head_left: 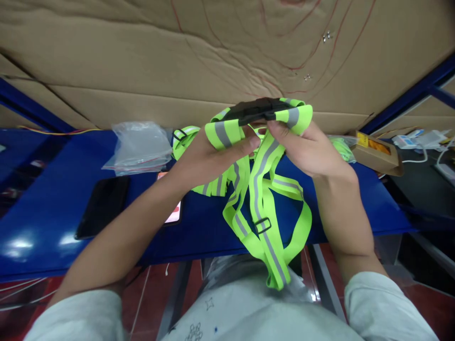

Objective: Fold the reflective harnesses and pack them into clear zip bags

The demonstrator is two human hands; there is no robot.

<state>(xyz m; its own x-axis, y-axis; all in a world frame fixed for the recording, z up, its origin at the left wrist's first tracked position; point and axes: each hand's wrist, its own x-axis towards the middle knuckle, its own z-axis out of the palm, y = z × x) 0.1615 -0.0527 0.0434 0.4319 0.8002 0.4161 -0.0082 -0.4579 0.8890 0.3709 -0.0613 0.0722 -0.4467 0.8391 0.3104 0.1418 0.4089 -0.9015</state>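
Observation:
A neon-yellow reflective strap harness point(265, 161) with grey stripes is held up above the blue table. My left hand point(225, 154) grips its left side, thumb pointing inward. On the other side my right hand point(296, 142) pinches the strap with the thumb near the black buckle point(256, 110) at the top. Loops of strap hang down past the table's front edge, with a black slider point(262, 225) on one of them. Behind my left hand lies more neon strap point(183, 139) on the table. Some fingers of both hands are hidden behind the straps.
Clear plastic bags point(140, 147) lie at the back left, near a dark flat device point(103, 206). A lit phone point(174, 215) is partly behind my left forearm. At right stand an open cardboard box point(377, 151) and a bagged neon bundle point(341, 149). Cardboard point(124, 57) backs the table point(46, 213).

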